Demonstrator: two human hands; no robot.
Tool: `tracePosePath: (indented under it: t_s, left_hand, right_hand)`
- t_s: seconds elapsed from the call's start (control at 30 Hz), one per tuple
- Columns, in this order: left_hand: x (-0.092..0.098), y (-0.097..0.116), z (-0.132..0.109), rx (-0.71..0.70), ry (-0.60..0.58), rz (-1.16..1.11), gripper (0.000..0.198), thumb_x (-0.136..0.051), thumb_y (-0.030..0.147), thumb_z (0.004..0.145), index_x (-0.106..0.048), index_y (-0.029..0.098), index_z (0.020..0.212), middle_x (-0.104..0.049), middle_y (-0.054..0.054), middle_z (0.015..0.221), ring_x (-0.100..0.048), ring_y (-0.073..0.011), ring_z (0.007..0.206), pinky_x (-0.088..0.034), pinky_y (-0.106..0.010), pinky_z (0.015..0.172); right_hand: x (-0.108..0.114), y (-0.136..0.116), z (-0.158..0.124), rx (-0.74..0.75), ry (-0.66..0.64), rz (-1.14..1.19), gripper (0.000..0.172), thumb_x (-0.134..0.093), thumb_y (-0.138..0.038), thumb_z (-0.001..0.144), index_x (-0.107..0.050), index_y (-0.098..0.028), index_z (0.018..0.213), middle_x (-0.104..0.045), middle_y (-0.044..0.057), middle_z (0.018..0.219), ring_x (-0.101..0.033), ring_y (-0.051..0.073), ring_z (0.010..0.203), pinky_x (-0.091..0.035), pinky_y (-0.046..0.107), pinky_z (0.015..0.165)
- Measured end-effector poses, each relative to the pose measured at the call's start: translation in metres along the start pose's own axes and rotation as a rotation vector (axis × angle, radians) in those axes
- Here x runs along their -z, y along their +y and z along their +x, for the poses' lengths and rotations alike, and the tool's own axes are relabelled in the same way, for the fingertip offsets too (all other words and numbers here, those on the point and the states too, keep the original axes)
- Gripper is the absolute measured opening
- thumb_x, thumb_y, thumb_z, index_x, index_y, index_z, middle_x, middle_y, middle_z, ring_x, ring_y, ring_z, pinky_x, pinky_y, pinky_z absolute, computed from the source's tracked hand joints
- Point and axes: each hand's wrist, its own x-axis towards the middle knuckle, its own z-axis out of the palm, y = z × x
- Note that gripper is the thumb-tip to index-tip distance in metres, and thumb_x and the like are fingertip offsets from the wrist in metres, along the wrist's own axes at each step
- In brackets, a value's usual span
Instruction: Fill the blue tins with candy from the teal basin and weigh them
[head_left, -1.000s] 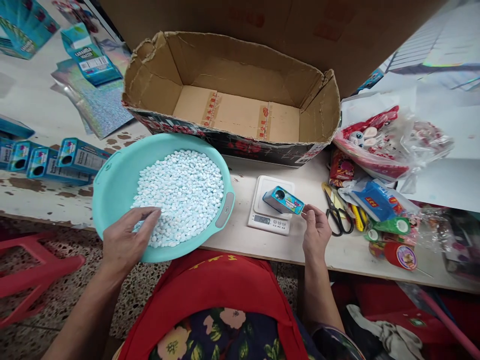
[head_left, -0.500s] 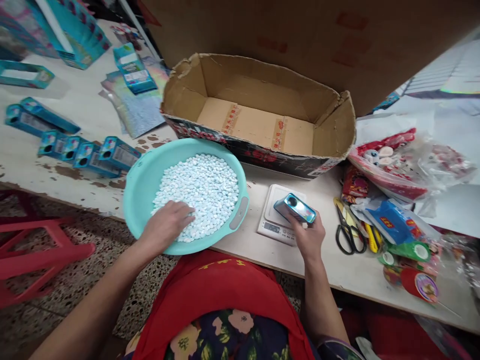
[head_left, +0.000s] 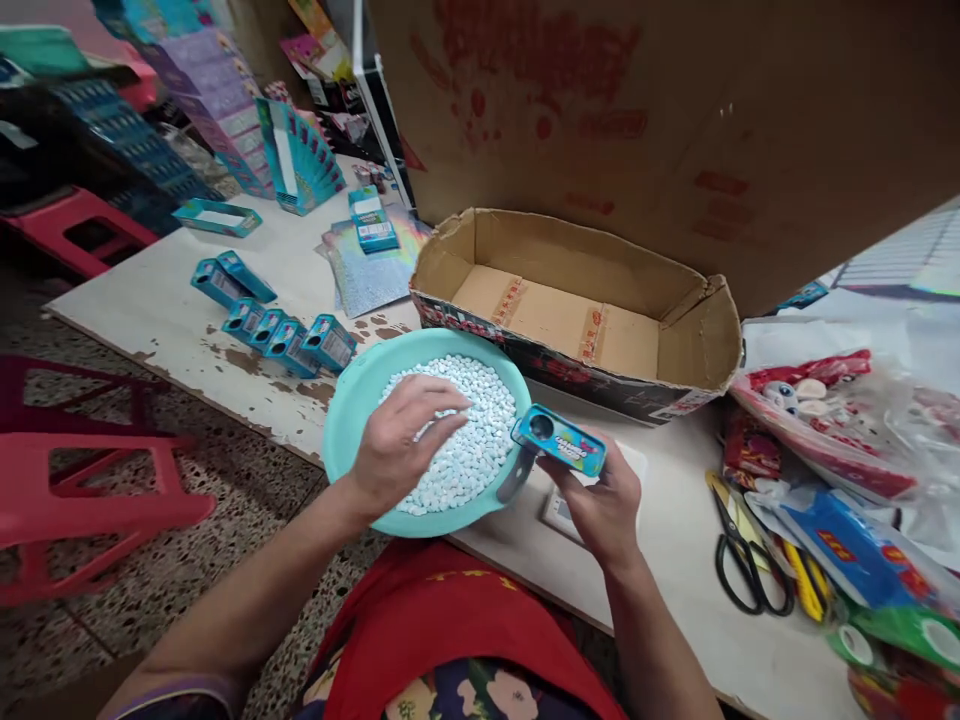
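Observation:
My right hand (head_left: 604,500) grips a small blue candy box (head_left: 562,442), tilted so that its top with a round dark hole faces up. The box's left end is beside the rim of a turquoise basin (head_left: 346,400), above the edge of a white digital scale (head_left: 559,512) that my hand partly covers. Over the basin hangs my left hand (head_left: 405,435), fingers stretched out and thumb apart, with nothing visible in it. Below it lie many small pale candies (head_left: 480,430) in the basin.
Several blue boxes (head_left: 289,345) stand left of the basin. An open cardboard box (head_left: 577,365) is behind it. Black-handled scissors (head_left: 750,570), a yellow cutter (head_left: 806,580) and plastic packets (head_left: 855,540) lie at right. A red stool (head_left: 82,490) stands at lower left.
My left hand has risen out of the candies. My right hand has carried the blue box from over the scale leftward to the basin's rim. The camera view has shifted.

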Motion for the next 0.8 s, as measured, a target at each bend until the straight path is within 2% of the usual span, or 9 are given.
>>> tracePosePath:
  t_s: [0.07, 0.13, 0.33, 0.4, 0.47, 0.53, 0.6, 0.7, 0.8]
  left_hand:
    - [-0.002, 0.018, 0.015, -0.101, 0.022, 0.002, 0.011, -0.058, 0.018, 0.091, -0.065, 0.019, 0.100, -0.068, -0.006, 0.098, -0.062, -0.0174, 0.094, -0.051, -0.034, 0.087]
    - [-0.005, 0.024, 0.023, -0.146, -0.055, 0.026, 0.014, -0.056, 0.018, 0.093, -0.064, 0.019, 0.103, -0.068, -0.007, 0.102, -0.062, -0.0183, 0.097, -0.051, -0.035, 0.089]
    - [0.007, 0.004, 0.013, 0.005, -0.351, -0.100, 0.050, -0.060, 0.031, 0.092, -0.045, 0.019, 0.138, -0.056, -0.010, 0.136, -0.049, -0.0206, 0.128, -0.040, -0.037, 0.109]
    - [0.017, -0.001, 0.005, 0.038, -0.477, -0.117, 0.046, -0.061, 0.028, 0.091, -0.047, 0.019, 0.134, -0.058, -0.010, 0.134, -0.052, -0.0202, 0.126, -0.042, -0.035, 0.107]
    - [0.030, -0.002, -0.006, 0.106, -0.494, -0.105, 0.038, -0.061, 0.026, 0.090, -0.053, 0.019, 0.126, -0.063, -0.009, 0.124, -0.057, -0.0204, 0.118, -0.046, -0.034, 0.101]
    - [0.046, -0.005, -0.018, 0.235, -0.345, -0.073, 0.035, -0.064, 0.029, 0.087, -0.057, 0.020, 0.120, -0.066, -0.007, 0.117, -0.060, -0.0206, 0.111, -0.048, -0.034, 0.097]
    - [0.065, -0.015, -0.034, 0.418, -0.093, -0.020, 0.037, -0.066, 0.032, 0.085, -0.057, 0.022, 0.119, -0.066, -0.004, 0.115, -0.062, -0.0201, 0.106, -0.050, -0.033, 0.094]
    - [0.092, -0.043, -0.062, 0.713, 0.259, 0.187, 0.041, -0.067, 0.035, 0.082, -0.055, 0.024, 0.120, -0.068, -0.002, 0.110, -0.065, -0.0194, 0.096, -0.052, -0.033, 0.088]
    - [0.108, -0.074, -0.099, 0.920, 0.349, 0.465, 0.036, -0.065, 0.032, 0.082, -0.057, 0.023, 0.116, -0.067, -0.002, 0.109, -0.063, -0.0203, 0.098, -0.048, -0.032, 0.090]
  right_hand:
    - [-0.013, -0.007, 0.007, 0.077, -0.089, 0.009, 0.033, -0.075, -0.032, 0.079, -0.064, -0.024, 0.109, -0.069, 0.002, 0.097, -0.065, 0.018, 0.083, -0.053, 0.031, 0.078]
    - [-0.022, -0.010, 0.009, 0.114, -0.149, 0.026, 0.032, -0.074, -0.030, 0.081, -0.063, -0.025, 0.110, -0.068, 0.001, 0.098, -0.064, 0.018, 0.086, -0.052, 0.030, 0.079]
    - [-0.039, -0.014, 0.006, 0.142, -0.240, 0.047, 0.027, -0.071, -0.031, 0.083, -0.062, -0.026, 0.108, -0.067, 0.000, 0.097, -0.063, 0.017, 0.086, -0.052, 0.028, 0.077]
    - [-0.049, -0.018, 0.005, 0.172, -0.287, 0.070, 0.028, -0.071, -0.031, 0.084, -0.062, -0.026, 0.110, -0.067, 0.001, 0.098, -0.064, 0.018, 0.088, -0.053, 0.030, 0.080]
    - [-0.058, -0.021, 0.004, 0.201, -0.317, 0.104, 0.038, -0.071, -0.031, 0.083, -0.059, -0.026, 0.119, -0.066, 0.003, 0.107, -0.064, 0.020, 0.097, -0.054, 0.033, 0.086]
    - [-0.064, -0.022, 0.003, 0.207, -0.283, 0.137, 0.051, -0.072, -0.032, 0.082, -0.053, -0.026, 0.129, -0.061, 0.007, 0.123, -0.061, 0.024, 0.111, -0.051, 0.040, 0.096]
    - [-0.060, -0.019, 0.001, 0.180, -0.175, 0.152, 0.060, -0.075, -0.032, 0.080, -0.050, -0.024, 0.134, -0.055, 0.010, 0.132, -0.057, 0.027, 0.119, -0.048, 0.047, 0.102]
    - [-0.036, -0.005, -0.012, 0.048, -0.015, 0.091, 0.059, -0.075, -0.037, 0.078, -0.054, -0.021, 0.131, -0.058, 0.012, 0.128, -0.061, 0.030, 0.111, -0.048, 0.053, 0.100]
    - [-0.009, 0.011, -0.032, -0.069, -0.062, -0.033, 0.052, -0.071, -0.044, 0.080, -0.060, -0.019, 0.124, -0.063, 0.013, 0.117, -0.064, 0.032, 0.102, -0.054, 0.052, 0.088]
